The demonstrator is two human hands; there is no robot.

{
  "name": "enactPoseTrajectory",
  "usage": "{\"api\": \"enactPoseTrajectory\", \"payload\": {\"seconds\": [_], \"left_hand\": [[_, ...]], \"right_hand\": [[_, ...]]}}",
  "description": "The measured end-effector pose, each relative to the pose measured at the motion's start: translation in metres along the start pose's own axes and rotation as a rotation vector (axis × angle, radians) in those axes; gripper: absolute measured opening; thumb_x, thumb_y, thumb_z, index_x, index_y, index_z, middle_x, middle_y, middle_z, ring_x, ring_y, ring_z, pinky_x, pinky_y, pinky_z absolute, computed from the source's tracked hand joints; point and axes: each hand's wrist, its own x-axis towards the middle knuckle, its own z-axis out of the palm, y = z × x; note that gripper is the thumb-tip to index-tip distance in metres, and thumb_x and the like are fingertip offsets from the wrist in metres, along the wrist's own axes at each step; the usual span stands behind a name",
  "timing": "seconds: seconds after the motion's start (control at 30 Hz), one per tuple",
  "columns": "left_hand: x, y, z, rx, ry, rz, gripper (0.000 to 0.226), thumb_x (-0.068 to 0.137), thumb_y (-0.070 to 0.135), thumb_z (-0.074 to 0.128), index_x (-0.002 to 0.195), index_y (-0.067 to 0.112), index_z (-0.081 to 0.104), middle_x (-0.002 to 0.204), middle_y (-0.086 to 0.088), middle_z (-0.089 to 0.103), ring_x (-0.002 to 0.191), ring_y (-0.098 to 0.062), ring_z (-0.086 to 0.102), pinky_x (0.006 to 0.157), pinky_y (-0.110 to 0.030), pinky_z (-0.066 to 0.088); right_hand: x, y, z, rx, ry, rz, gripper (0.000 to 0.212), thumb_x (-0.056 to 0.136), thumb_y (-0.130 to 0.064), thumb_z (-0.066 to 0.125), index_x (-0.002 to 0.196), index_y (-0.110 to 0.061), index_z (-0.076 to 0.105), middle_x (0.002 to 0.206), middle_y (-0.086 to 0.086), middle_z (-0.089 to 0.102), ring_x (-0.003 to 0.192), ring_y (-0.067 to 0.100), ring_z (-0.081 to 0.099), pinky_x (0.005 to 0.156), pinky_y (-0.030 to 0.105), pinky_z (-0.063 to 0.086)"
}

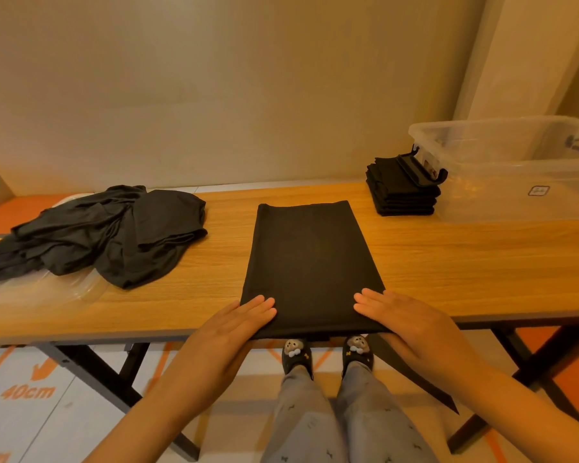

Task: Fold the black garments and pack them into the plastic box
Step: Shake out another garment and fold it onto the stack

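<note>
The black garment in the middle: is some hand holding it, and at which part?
Not held. The left hand and right hand lie flat, fingers straight, pressing the near corners of the garment.

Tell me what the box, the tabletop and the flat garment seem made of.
Plastic box: clear, glossy plastic; see-through walls. Tabletop: wood or wood-look laminate, by its streaky grain; low sheen. Flat garment: soft matte fabric, perhaps knit; lies limp, no shine.
</note>
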Motion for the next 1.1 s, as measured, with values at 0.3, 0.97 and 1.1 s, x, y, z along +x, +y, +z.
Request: {"api": "enactPoseTrajectory", "payload": {"seconds": [0.3, 0.97, 1.1], "left_hand": [[0.009, 0.031, -0.036, -0.331, 0.178, -0.209, 0.014, 0.095, 0.033, 0.052, 0.102, 0.044, 0.058, 0.091, 0.021, 0.065, 0.089, -0.002, 0.063, 0.069, -0.018, 0.050], [0.176, -0.065, -0.062, -0.546, -0.178, -0.554, 0.025, 0.098, 0.026, 0.051, 0.099, 0.004, 0.062, 0.089, -0.018, 0.065, 0.068, -0.022, 0.061, 0.067, -0.032, 0.052], [0.198, -0.091, -0.031, -0.339, -0.313, -0.605, 0.013, 0.098, 0.031, 0.050, 0.095, 0.022, 0.058, 0.083, 0.003, 0.061, 0.062, -0.008, 0.057, 0.054, -0.015, 0.042]], "right_hand": [[0.002, -0.018, -0.046, 0.446, -0.004, 0.330, 0.027, 0.094, -0.029, 0.054, 0.103, -0.054, 0.052, 0.100, -0.031, 0.060, 0.102, -0.012, 0.055, 0.083, 0.006, 0.044], [0.163, 0.070, -0.041, 0.709, -0.090, 0.726, 0.019, 0.092, -0.029, 0.062, 0.097, -0.013, 0.069, 0.090, 0.002, 0.070, 0.085, 0.015, 0.067, 0.069, 0.029, 0.056], [0.182, 0.094, -0.002, 0.378, -0.188, 0.786, 0.019, 0.091, -0.030, 0.062, 0.102, -0.014, 0.065, 0.080, -0.006, 0.055, 0.078, 0.011, 0.055, 0.060, 0.022, 0.044]]}}
